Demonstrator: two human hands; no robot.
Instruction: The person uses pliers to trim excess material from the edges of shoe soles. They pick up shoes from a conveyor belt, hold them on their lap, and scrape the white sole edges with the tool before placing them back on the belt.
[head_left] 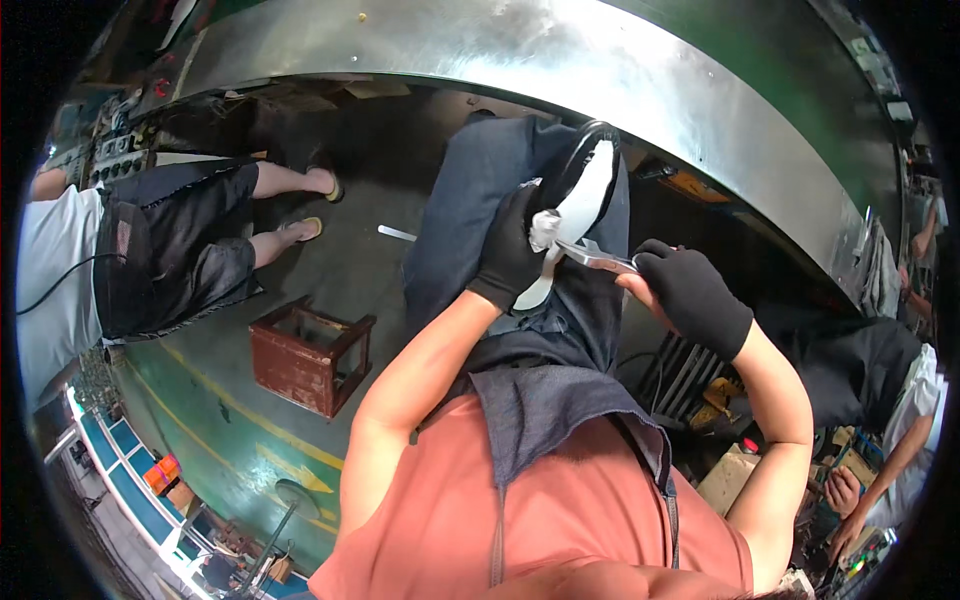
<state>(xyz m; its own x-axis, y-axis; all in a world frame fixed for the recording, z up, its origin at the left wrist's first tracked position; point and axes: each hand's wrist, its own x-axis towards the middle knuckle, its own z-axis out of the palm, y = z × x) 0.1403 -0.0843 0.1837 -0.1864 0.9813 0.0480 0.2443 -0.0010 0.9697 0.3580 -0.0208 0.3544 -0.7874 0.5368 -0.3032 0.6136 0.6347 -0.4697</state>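
Observation:
A black shoe (579, 200) lies across my lap with its white underside turned up and its rounded toe pointing away from me. My left hand (508, 245), in a black glove, is closed around the shoe's left side. Something white and crumpled (544, 230) shows at that thumb; whether it is a wrapping or a loose piece I cannot tell. Metal pliers (600, 258) are gripped in my right hand (695, 295), whose black glove leaves some fingertips bare. The jaws reach the middle of the shoe's underside, close to the left thumb. Their exact bite is too small to see.
A long metal-faced bench (560, 50) curves across just beyond my knees. A brown wooden stool (310, 355) stands on the floor at left, near a person (180, 240) in dark shorts. At right are dark cloth (840, 365), boxes and another person's arm (885, 475).

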